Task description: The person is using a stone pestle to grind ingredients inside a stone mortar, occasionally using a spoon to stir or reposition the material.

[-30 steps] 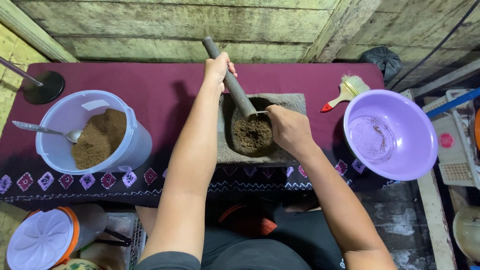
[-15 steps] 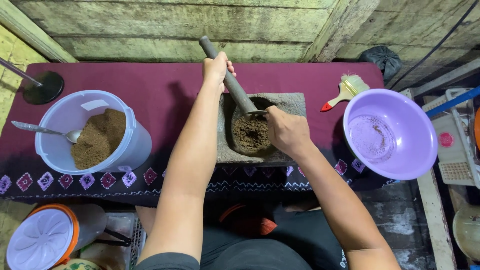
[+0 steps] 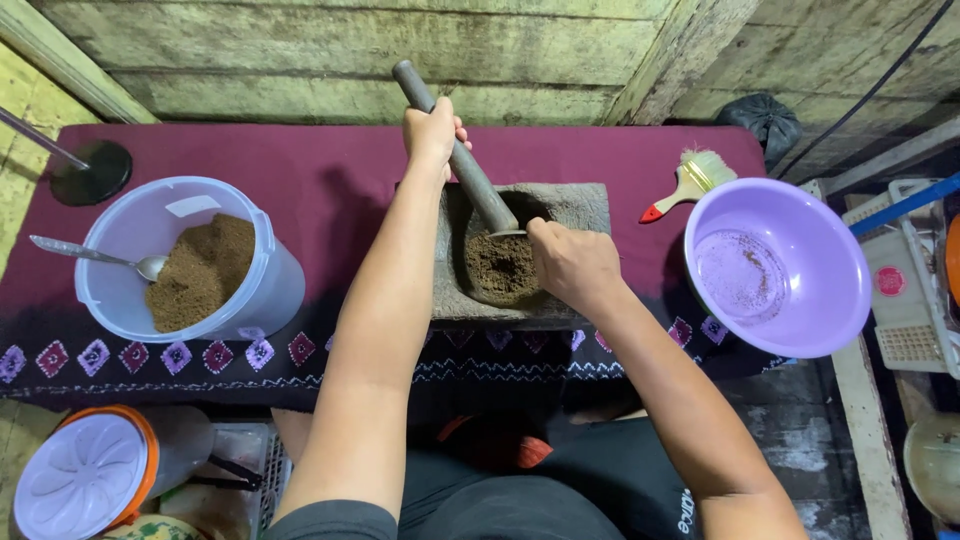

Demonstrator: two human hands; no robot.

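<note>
A grey stone mortar [image 3: 580,207] sits in the middle of the maroon cloth-covered table [image 3: 320,170], with brown ground powder [image 3: 500,266] in its hollow. My left hand [image 3: 432,131] grips a long dark pestle [image 3: 470,170] that leans up to the left, its lower end just above the powder. My right hand [image 3: 572,262] rests over the mortar's right side, fingers closed on a small metal utensil [image 3: 510,234] whose tip touches the pestle's lower end.
A clear tub of brown powder [image 3: 185,262] with a metal spoon [image 3: 95,257] stands at left. A purple bowl [image 3: 780,268] sits at right, with a red-handled brush [image 3: 690,180] behind it. An orange-rimmed lidded container [image 3: 85,475] is below the table.
The pestle and my left hand have shifted slightly up and left. My right hand has edged up with the utensil toward the pestle's end.
</note>
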